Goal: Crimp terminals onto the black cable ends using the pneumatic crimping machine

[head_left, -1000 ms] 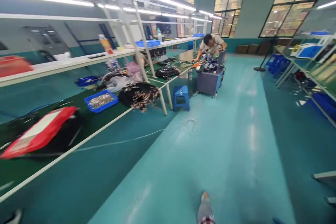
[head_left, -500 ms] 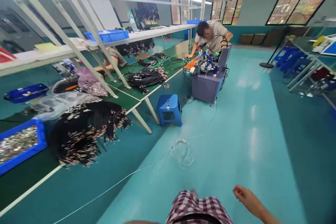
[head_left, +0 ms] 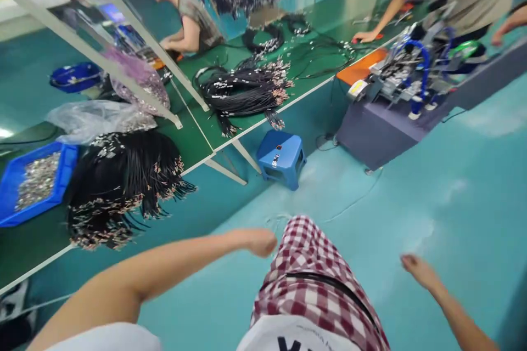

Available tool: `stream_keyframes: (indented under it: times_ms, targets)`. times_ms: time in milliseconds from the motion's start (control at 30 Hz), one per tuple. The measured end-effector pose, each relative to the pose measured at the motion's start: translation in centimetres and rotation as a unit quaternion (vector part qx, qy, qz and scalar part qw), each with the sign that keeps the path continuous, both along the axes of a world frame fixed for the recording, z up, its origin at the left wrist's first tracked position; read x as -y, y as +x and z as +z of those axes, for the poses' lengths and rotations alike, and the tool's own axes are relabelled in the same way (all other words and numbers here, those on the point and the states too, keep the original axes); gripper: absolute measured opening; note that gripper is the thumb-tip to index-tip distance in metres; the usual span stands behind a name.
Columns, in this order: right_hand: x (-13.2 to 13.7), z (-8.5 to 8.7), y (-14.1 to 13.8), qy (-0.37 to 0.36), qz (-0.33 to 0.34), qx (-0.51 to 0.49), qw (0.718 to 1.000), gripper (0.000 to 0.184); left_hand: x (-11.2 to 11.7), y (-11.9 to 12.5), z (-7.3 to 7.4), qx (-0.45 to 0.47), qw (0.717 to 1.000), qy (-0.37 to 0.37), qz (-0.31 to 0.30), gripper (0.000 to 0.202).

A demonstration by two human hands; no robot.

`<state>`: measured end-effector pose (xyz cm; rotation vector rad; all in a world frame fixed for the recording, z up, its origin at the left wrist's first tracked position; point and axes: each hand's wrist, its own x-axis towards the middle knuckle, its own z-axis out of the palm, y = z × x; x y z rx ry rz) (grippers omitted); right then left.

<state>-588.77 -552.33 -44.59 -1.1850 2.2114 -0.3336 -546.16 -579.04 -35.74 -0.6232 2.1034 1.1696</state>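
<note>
My left hand (head_left: pixel 262 242) hangs beside the red-and-white checked cloth (head_left: pixel 302 255) at my waist, its fingers curled into a loose fist with nothing visible in it. Out over the floor on the other side, my right hand (head_left: pixel 418 269) is also loosely curled and blurred, and it touches nothing. Nearest in front is a blue plastic stool (head_left: pixel 284 151). On the green workbench to the left lie a large bundle of black cables (head_left: pixel 127 170) with copper-coloured ends and a second cable bundle (head_left: pixel 242 90) farther back.
A blue bin (head_left: pixel 68 175) of small metal parts and a clear plastic bag (head_left: pixel 94 120) sit on the bench. A dark machine (head_left: pixel 379 131) stands ahead right, a person's hand (head_left: pixel 364 37) near it. Another person (head_left: pixel 191 22) sits behind the bench. Thin tubing (head_left: pixel 354 205) crosses the floor.
The view has tilted down and moved closer to the stool and machine. My left arm has come into view. My right hand has shifted right and slightly up in the picture.
</note>
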Motion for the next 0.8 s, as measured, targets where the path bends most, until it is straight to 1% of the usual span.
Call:
stream_keyframes:
  times_ms: [67,133,167,233,267,300,333,367,400,433,467,500,533,600,667,700,767,800]
  targets:
    - [13.6,-3.4,-3.9,0.035,0.033,0.029,0.998,0.021,14.0,-4.4,-2.1,0.031,0.994,-0.100,0.033,0.030]
    - [28.3,-7.2,-6.8,0.055,0.065,0.052,0.995,0.026,29.1,-8.6,-4.1,0.036,0.977,-0.199,0.069,0.029]
    - [35.7,-9.4,-7.8,0.062,0.082,0.062,0.993,0.027,36.6,-10.6,-5.3,0.032,0.964,-0.248,0.090,0.025]
    - [50.2,-14.4,-9.2,0.079,0.119,0.081,0.986,0.027,51.2,-14.2,-8.1,0.025,0.935,-0.330,0.127,0.026]
    - [57.0,-17.1,-9.7,0.088,0.137,0.091,0.982,0.026,58.0,-15.7,-9.9,0.022,0.920,-0.364,0.144,0.029]
    - [63.4,-20.0,-10.2,0.100,0.154,0.100,0.978,0.026,64.2,-16.9,-12.0,0.020,0.906,-0.392,0.160,0.033]
    - [69.2,-23.0,-10.7,0.114,0.167,0.107,0.973,0.027,69.9,-17.8,-14.5,0.018,0.895,-0.412,0.172,0.037]
    - [74.6,-26.0,-11.2,0.131,0.178,0.111,0.969,0.028,75.0,-18.4,-17.3,0.017,0.886,-0.428,0.178,0.042]
    - [79.6,-29.0,-11.8,0.150,0.185,0.114,0.964,0.029,79.4,-18.7,-20.2,0.011,0.876,-0.449,0.176,0.047]
    - [84.1,-31.8,-12.4,0.169,0.190,0.116,0.960,0.029,83.1,-18.9,-23.1,0.003,0.866,-0.471,0.167,0.052]
    - [88.3,-34.4,-13.1,0.185,0.193,0.118,0.956,0.030,86.3,-18.9,-25.9,-0.004,0.859,-0.486,0.159,0.058]
    - [92.2,-36.8,-13.8,0.200,0.196,0.119,0.953,0.030,88.9,-18.9,-28.6,-0.008,0.854,-0.497,0.154,0.062]
    - [96.0,-38.9,-14.3,0.211,0.199,0.120,0.949,0.030,91.1,-18.7,-31.0,-0.011,0.850,-0.503,0.155,0.065]
    - [103.5,-42.6,-14.8,0.221,0.208,0.118,0.945,0.031,94.4,-18.1,-35.1,-0.010,0.844,-0.504,0.182,0.067]
    - [111.0,-46.1,-14.1,0.217,0.222,0.113,0.944,0.034,97.0,-17.2,-38.5,-0.014,0.834,-0.506,0.218,0.066]
    - [114.7,-47.8,-13.2,0.210,0.231,0.110,0.943,0.035,98.1,-16.5,-39.9,-0.019,0.829,-0.507,0.235,0.065]
    - [121.6,-51.6,-10.5,0.195,0.253,0.106,0.942,0.040,100.1,-15.2,-42.4,-0.029,0.826,-0.501,0.255,0.065]
    - [124.7,-53.5,-8.8,0.187,0.265,0.104,0.940,0.043,101.1,-14.6,-43.5,-0.032,0.828,-0.496,0.259,0.066]
